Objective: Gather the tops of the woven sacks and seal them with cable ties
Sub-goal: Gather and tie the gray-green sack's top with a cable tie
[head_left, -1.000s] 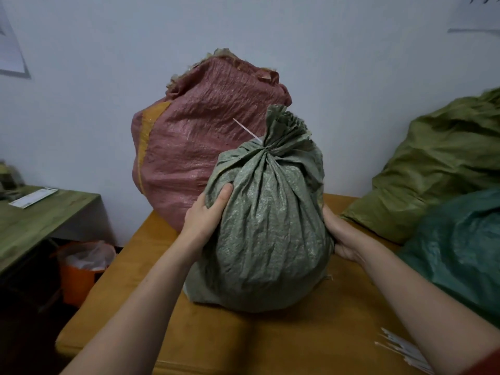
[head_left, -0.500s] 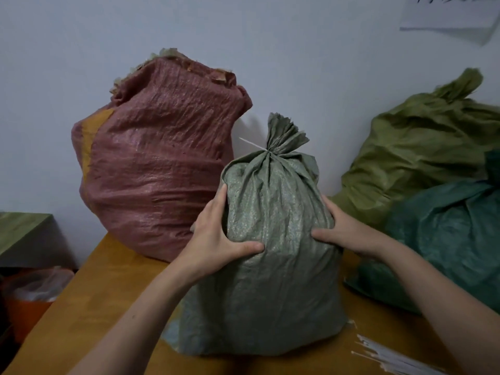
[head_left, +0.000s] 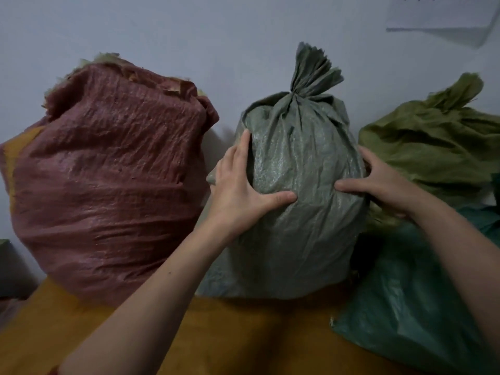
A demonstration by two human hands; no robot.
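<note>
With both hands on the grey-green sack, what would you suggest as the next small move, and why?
I would probably release the grey-green sack and reach for the top of the red sack. The grey-green one's neck is cinched shut and it stands upright, the left hand and right hand pressing its sides, while the red sack's mouth looks ungathered.

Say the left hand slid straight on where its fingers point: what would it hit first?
The left hand would likely meet the grey-green sack first, at its shoulder folds; beyond, the wall, depth unclear.
</note>
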